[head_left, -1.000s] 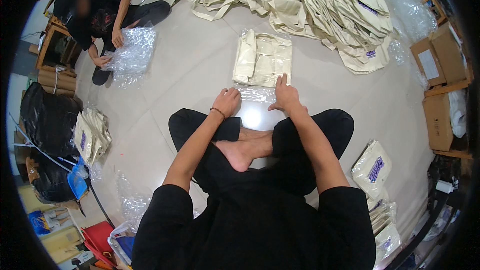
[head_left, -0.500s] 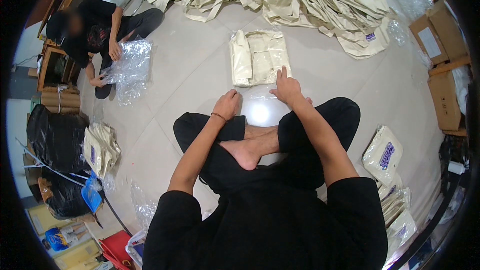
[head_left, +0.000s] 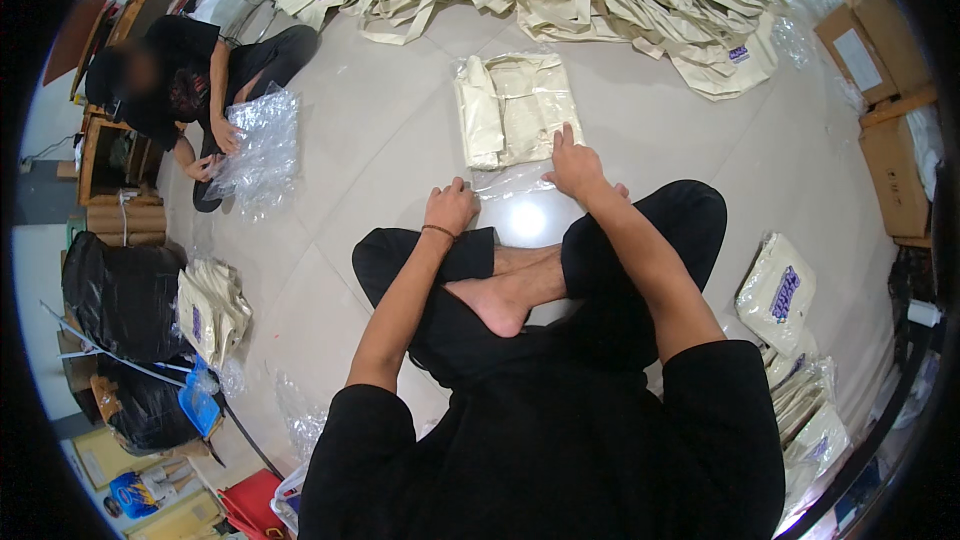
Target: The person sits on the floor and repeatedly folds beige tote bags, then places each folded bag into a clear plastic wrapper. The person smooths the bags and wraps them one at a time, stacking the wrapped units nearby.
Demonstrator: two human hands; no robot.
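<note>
A folded cream cloth bag point(head_left: 530, 115) lies on the floor in front of me inside a clear plastic sleeve, whose loose flap point(head_left: 508, 183) spreads toward me. My left hand point(head_left: 452, 208) is at the flap's left corner, fingers curled together on the plastic edge. Fingers of my right hand point(head_left: 578, 168) reach out onto the near right corner of the packed bag. Its thumb stands apart over the flap's right side, and the other fingers are partly hidden.
Cream bags point(head_left: 640, 0) are heaped at the far side. Packed bags lie in a stack point(head_left: 776, 295) on my right and another point(head_left: 212, 312) on my left. At far left a person point(head_left: 190, 80) handles clear plastic point(head_left: 262, 150). Cardboard boxes point(head_left: 893, 175) stand at right.
The view has shifted slightly. My hands keep nearly the same places at the plastic flap and the packed bag. The person at left still handles the plastic.
</note>
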